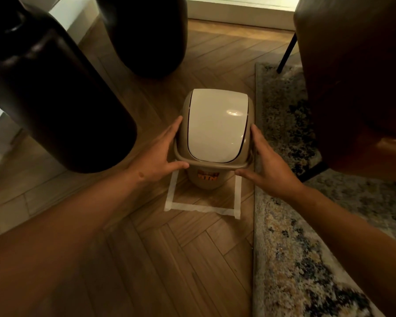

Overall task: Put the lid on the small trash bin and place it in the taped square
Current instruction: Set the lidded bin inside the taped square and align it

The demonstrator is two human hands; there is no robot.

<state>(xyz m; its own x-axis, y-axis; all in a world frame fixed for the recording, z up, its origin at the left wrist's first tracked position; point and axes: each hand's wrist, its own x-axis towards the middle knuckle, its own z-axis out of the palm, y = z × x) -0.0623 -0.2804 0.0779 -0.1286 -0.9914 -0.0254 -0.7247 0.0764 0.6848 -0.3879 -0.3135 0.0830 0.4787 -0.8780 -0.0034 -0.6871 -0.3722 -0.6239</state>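
A small tan trash bin (pixel 205 179) with an orange label stands inside a square of white tape (pixel 199 208) on the wooden floor. Its tan lid frame (pixel 247 143) with a cream swing flap (pixel 217 124) sits on top of the bin. My left hand (pixel 157 154) presses against the lid's left side, thumb under the front rim. My right hand (pixel 270 163) holds the lid's right side the same way. The far side of the taped square is hidden behind the bin.
Two large dark rounded vases (pixel 55 97) (pixel 146 35) stand to the left and behind. A patterned rug (pixel 290 236) borders the square on the right. A brown leather chair (pixel 357 76) with a black leg (pixel 286 53) stands on the rug.
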